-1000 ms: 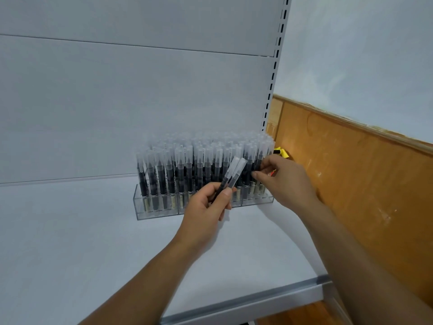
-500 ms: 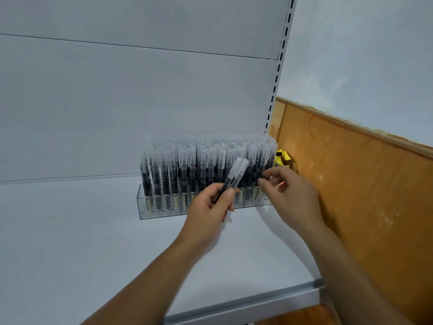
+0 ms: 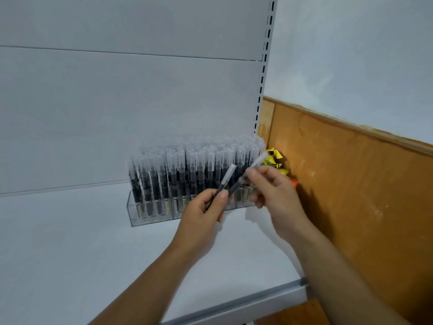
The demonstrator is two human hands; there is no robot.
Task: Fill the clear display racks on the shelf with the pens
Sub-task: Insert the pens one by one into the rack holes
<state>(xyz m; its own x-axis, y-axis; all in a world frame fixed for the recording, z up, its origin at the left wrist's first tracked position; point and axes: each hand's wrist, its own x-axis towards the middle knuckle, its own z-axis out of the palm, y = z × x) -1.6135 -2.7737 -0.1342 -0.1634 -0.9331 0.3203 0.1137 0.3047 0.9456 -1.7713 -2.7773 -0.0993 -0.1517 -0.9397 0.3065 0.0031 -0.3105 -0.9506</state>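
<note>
A clear display rack (image 3: 150, 215) stands on the white shelf (image 3: 70, 254), packed with several upright black pens (image 3: 173, 177) with frosted caps. In front of its right half, my left hand (image 3: 201, 221) grips one black pen (image 3: 226, 181) that points up and to the right. Just to the right, my right hand (image 3: 274, 191) pinches a second pen (image 3: 254, 166) by its barrel, cap tilted up toward the rack's right end. The two pens lie close together, nearly parallel. My hands hide the rack's front right corner.
Yellow packaging (image 3: 275, 160) is wedged between the rack's right end and the brown wooden wall panel (image 3: 351, 195). A slotted shelf upright (image 3: 263, 73) rises behind the rack. The shelf's grey front edge (image 3: 246, 303) runs below my arms.
My right hand left the rack's right end and took one of the two pens from my left hand, which now holds a single pen. The view shifted slightly.
</note>
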